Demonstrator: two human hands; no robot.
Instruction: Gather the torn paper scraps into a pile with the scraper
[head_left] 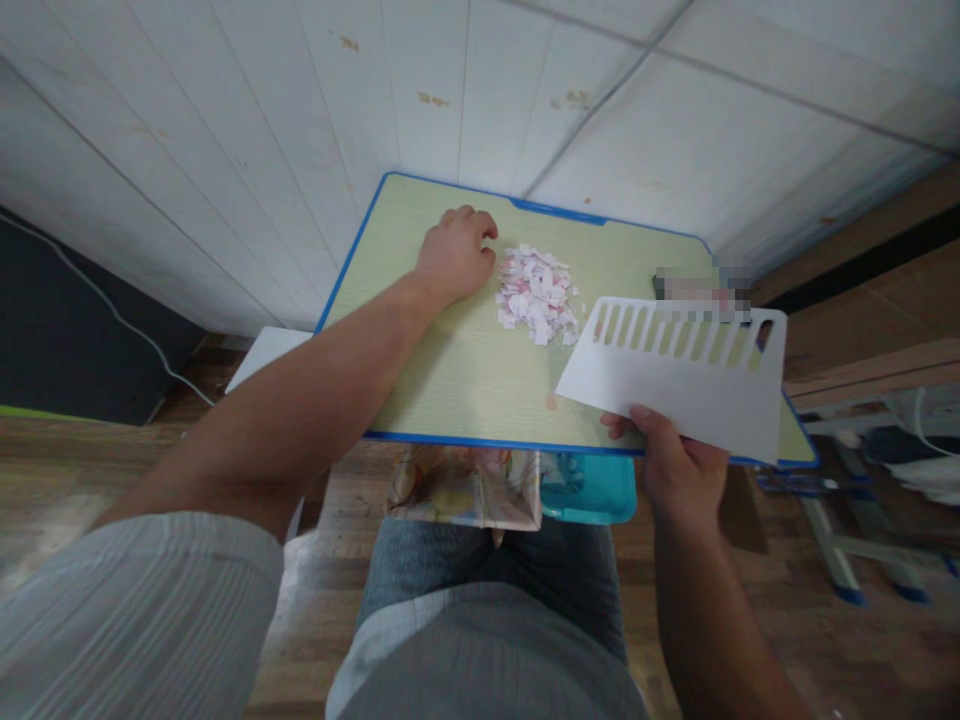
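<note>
A loose pile of torn paper scraps (537, 292), white with some pink, lies on the pale green tabletop (465, 380). Just left of the pile my left hand (457, 252) rests over the table. Its fingers are curled, with a gap between thumb and forefinger and nothing seen in it. At the table's front right, my right hand (675, 465) grips the lower edge of a white plastic panel with a row of slots (667, 385). The panel is held tilted over the table, its left corner close to the scraps.
A blue rim borders the table, which stands against a white panelled wall (420, 90). A dark object (664, 285), partly blurred out, lies behind the panel. Under the front edge are a patterned bag or box (465, 495) and a turquoise bin (611, 490). Metal legs (832, 550) stand at right.
</note>
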